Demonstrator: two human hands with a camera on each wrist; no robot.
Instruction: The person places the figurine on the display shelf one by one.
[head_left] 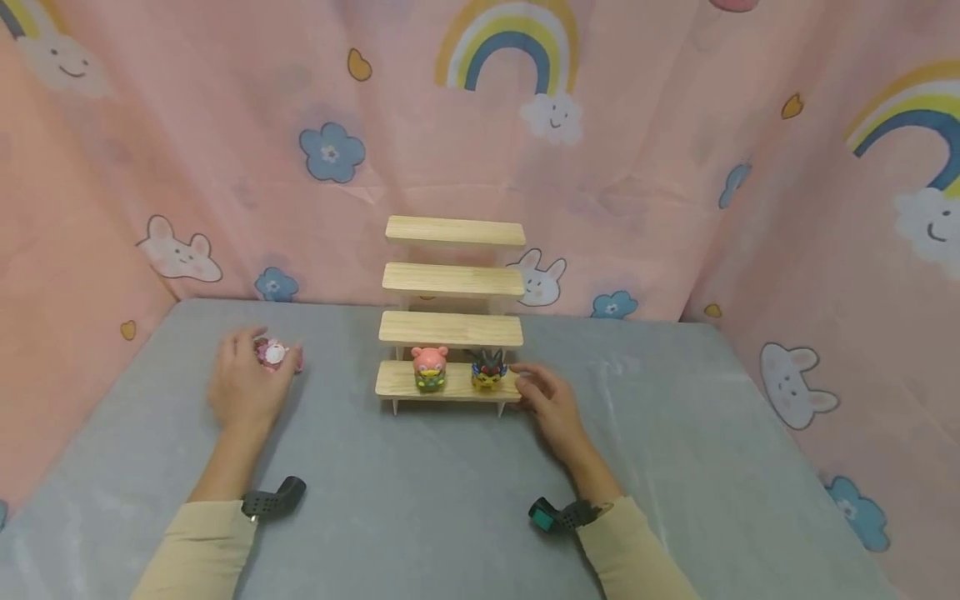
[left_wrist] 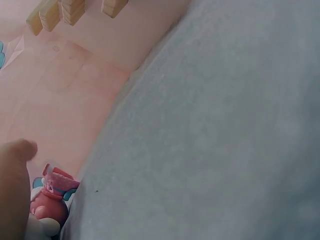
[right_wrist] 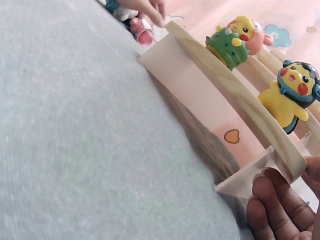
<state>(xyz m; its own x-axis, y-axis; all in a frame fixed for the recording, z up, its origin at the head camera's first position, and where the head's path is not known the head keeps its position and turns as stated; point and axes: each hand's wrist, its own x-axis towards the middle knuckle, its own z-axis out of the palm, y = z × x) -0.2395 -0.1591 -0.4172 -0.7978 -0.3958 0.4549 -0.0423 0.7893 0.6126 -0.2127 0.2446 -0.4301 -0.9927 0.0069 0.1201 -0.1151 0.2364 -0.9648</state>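
Note:
A tiered wooden display stand stands mid-table. On its lowest step are a figurine in a pink hood, with a green body, and a yellow figurine in a dark hood. My right hand grips the right end of that step; the right wrist view shows curled fingers by the board's end and leg. Left of the stand, my left hand is over a pink and white figurine. In the left wrist view its thumb is extended beside the pink figurine.
A grey cloth covers the table. Behind and at the sides hangs a pink curtain printed with rainbows and rabbits. The stand's upper step is near the back curtain. Black bands circle both wrists.

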